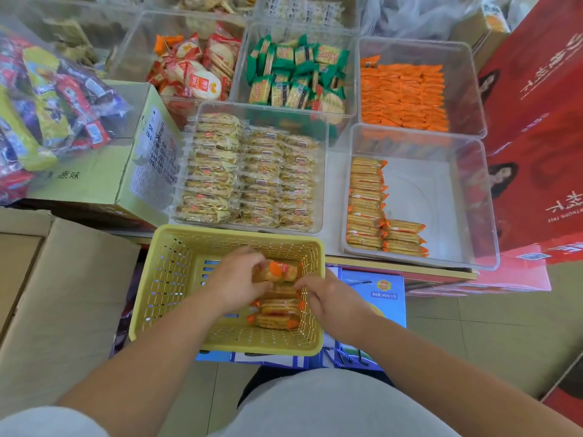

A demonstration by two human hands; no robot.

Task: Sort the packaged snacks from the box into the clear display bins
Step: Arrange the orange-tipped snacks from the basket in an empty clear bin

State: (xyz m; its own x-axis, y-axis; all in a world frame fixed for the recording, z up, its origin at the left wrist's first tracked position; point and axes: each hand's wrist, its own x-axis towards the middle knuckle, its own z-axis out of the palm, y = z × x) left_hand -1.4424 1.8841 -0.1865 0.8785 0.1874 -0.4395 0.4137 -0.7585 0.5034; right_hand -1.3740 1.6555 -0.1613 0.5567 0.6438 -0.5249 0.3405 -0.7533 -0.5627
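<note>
A yellow perforated basket [170,279] sits in front of me with several orange-ended cracker packets [277,320] inside. My left hand [236,279] grips one cracker packet [280,271] lifted above the pile. My right hand [331,294] reaches into the basket, its fingers touching the packets just under that one. Ahead on the right, a clear bin [467,216] holds a neat column of the same cracker packets [366,203] along its left side, with a few more at its near edge.
Other clear bins hold pale biscuit packs [249,175], green packets [296,74], orange packets [403,96] and red-and-white rice crackers [195,70]. A green carton [94,171] with a bag of mixed snacks [47,102] stands left. Red boxes [536,121] line the right.
</note>
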